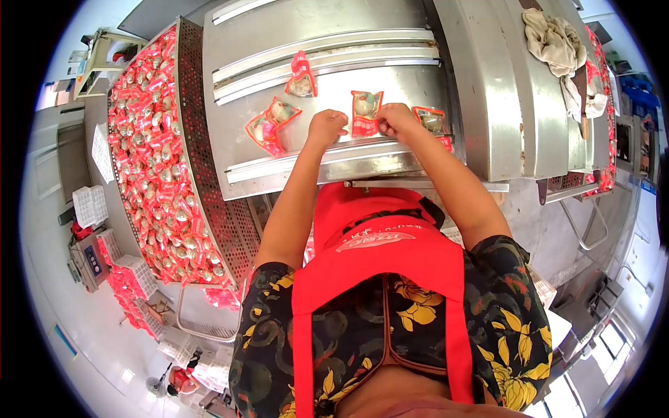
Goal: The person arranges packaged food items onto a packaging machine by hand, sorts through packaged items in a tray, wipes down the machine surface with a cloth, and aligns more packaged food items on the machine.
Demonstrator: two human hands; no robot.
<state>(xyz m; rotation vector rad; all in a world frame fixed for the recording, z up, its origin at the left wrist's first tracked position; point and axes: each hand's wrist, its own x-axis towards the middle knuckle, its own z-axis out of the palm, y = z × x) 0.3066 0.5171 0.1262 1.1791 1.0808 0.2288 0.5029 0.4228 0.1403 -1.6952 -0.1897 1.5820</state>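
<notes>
Red apron [380, 279] covers the worker at a steel table [334, 17]. Handling seems midway: one egg pouch [366, 108] lies between both hands, three others nearby; many fill the perforated bin [195, 104]. Left hand [327, 128] curls apart; right hand [397, 120] touches the pouch's edge, fingers narrow. Their grip I cannot tell.

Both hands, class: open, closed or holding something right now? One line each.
Left hand: loosely curled; whether its grip holds anything cannot be told.
Right hand: curled at the edge of a red packet; pinching or just touching, cannot be told.
</notes>
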